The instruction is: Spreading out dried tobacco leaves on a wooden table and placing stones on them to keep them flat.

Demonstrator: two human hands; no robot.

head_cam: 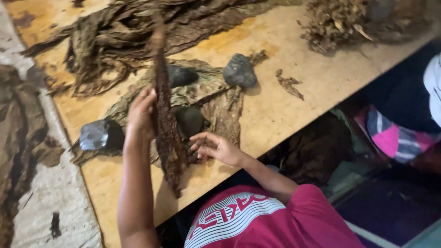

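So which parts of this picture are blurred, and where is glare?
Head view: the raised leaf and left hand are smeared by motion; the right hand is sharper; pale glare sits on the grey stone; the far leaf pile is soft.

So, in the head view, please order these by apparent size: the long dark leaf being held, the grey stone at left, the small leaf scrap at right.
1. long dark leaf, clearly largest, though raised nearer the camera
2. grey stone
3. small leaf scrap, thinner than the stone

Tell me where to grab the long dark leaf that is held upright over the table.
Grip the long dark leaf along its narrow upper stem, from the left side, where the left hand already pinches it. It hangs vertically and widens below, where the right hand touches its crumpled lower edge.
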